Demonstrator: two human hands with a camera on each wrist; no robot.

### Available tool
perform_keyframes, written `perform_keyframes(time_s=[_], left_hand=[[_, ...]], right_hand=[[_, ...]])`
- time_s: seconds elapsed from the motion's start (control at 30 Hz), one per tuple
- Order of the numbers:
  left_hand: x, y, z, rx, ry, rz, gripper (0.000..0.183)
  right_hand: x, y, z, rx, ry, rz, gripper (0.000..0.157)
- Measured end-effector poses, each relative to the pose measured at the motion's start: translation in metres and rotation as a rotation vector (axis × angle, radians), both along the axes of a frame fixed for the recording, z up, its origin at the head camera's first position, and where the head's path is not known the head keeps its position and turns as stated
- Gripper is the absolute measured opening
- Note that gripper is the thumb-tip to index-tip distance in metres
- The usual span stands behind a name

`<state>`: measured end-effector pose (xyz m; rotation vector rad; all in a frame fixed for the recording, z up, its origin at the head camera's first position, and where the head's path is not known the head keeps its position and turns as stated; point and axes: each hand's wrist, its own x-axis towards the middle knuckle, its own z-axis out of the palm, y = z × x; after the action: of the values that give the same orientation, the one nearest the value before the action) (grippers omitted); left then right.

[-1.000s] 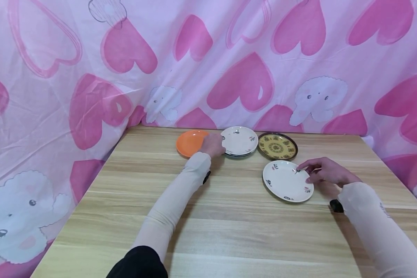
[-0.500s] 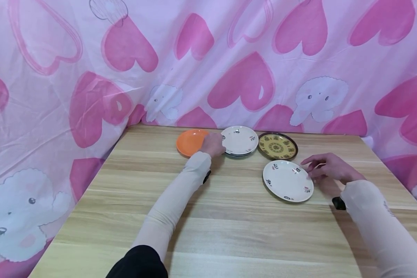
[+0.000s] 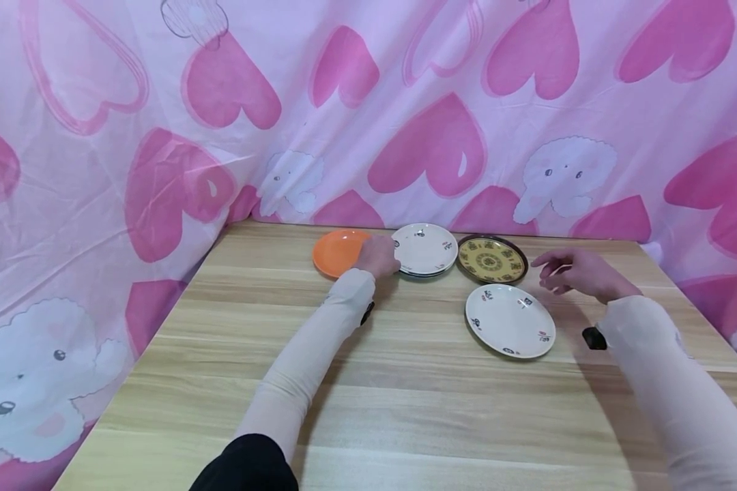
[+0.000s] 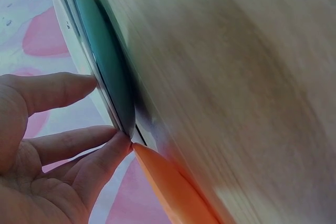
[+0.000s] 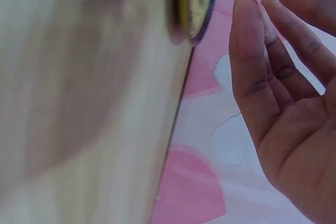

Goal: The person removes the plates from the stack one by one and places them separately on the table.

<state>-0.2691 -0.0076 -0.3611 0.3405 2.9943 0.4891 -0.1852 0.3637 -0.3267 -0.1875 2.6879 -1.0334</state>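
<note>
My left hand (image 3: 377, 256) is at the left side of a stack of plates (image 3: 425, 249), topped by a white one with small dark motifs. In the left wrist view, thumb and fingertips touch the stack's rim at separate spots, and the lowest plate (image 4: 105, 59) looks teal. Partly behind that hand lies an orange plate (image 3: 338, 254). My right hand (image 3: 580, 274) hovers with loosely bent fingers, holding nothing, right of the yellow plate (image 3: 493, 260) with a dark rim. Below it, a single white plate (image 3: 510, 320) lies on the table, apart from the hand.
The wooden table (image 3: 405, 409) ends at a pink curtain (image 3: 430, 123) printed with hearts, which hangs behind it and along the left side. Orange plate, stack and yellow plate stand in a row near the back edge.
My right hand has left the edge of the single white plate and moved up and back, beside the yellow plate. The left hand has stayed at the stack; the plates look unmoved.
</note>
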Motion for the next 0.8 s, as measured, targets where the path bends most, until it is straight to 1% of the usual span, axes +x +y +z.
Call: perform_keyframes(time_s=[0.13, 0.27, 0.47, 0.8], left_hand=[[-0.001, 0.0, 0.001, -0.008, -0.01, -0.008, 0.02], [0.0, 0.0, 0.002, -0.019, -0.009, -0.011, 0.021], [0.001, 0.0, 0.003, -0.026, -0.016, -0.012, 0.021], [0.002, 0.0, 0.004, -0.011, -0.014, -0.012, 0.021]], right_hand=[[-0.008, -0.01, 0.011, -0.004, 0.012, 0.006, 0.044], [-0.014, -0.02, 0.018, -0.028, 0.034, 0.013, 0.042], [-0.022, -0.031, 0.02, -0.054, 0.05, 0.002, 0.038], [-0.033, -0.052, 0.025, -0.041, 0.071, 0.003, 0.036]])
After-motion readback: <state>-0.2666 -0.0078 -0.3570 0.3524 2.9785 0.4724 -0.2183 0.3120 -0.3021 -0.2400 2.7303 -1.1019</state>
